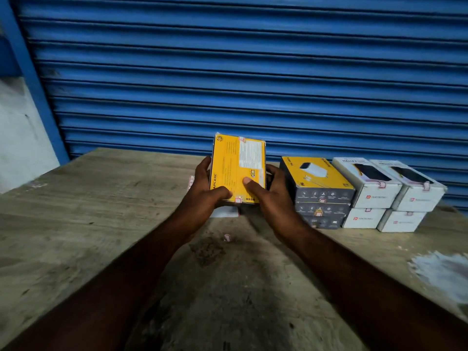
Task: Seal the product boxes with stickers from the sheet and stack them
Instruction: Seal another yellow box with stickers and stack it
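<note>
I hold a yellow product box tilted up above the wooden table, its printed back facing me. My left hand grips its left side, thumb curled over the lower face. My right hand grips the right side, thumb pressed on the yellow face. Small stickers sit at the box's top edge and bottom edge. The sticker sheet lies on the table under the box, mostly hidden. To the right stands a stack of yellow-and-grey boxes, three high.
Two stacks of white boxes, each two high, stand right of the yellow stack. A loose pink sticker scrap lies on the table before me. A blue roller shutter closes the back. A white patch marks the table's right.
</note>
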Action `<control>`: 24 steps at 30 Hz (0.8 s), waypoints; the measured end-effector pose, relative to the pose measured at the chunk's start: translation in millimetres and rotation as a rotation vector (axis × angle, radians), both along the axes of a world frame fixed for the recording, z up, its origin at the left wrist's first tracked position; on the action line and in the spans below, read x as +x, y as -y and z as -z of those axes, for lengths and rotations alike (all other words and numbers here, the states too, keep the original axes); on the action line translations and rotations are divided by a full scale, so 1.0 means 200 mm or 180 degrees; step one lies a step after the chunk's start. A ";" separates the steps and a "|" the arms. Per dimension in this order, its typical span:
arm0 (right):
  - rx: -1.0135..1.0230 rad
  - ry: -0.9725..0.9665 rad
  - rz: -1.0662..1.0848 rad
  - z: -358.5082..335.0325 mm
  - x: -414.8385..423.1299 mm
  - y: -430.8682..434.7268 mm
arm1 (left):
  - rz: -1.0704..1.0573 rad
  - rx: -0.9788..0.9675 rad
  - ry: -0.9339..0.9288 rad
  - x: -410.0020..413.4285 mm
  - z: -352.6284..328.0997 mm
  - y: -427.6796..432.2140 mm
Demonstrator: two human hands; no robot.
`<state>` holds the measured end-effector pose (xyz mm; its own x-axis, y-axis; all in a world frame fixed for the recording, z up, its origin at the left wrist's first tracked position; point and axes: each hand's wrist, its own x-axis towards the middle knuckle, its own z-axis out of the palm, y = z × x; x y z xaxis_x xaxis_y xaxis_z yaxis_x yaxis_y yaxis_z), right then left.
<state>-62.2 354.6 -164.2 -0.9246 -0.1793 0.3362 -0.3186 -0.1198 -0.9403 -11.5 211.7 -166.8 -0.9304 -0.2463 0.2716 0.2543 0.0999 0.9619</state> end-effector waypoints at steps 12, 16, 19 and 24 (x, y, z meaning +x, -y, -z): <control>0.0134 -0.0576 0.0309 0.02 -0.04 -0.01 | -0.0731 -0.0934 -0.0280 0.00 -0.03 0.11; 0.0626 -0.1190 0.0669 0.02 -0.03 -0.04 | -0.1100 -0.1406 -0.0493 0.00 -0.06 0.18; 0.0806 -0.1560 0.0964 0.00 -0.03 -0.05 | -0.0549 -0.0445 -0.0435 0.02 -0.10 0.18; 0.0739 -0.1392 0.0846 -0.05 -0.02 -0.05 | 0.0004 0.0890 -0.0189 0.04 -0.16 0.16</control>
<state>-65.6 364.0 -153.9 -0.7313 -0.0741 0.6780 -0.6758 0.2122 -0.7058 -2.9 179.2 -135.6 -0.9152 -0.3181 0.2473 0.3110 -0.1675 0.9355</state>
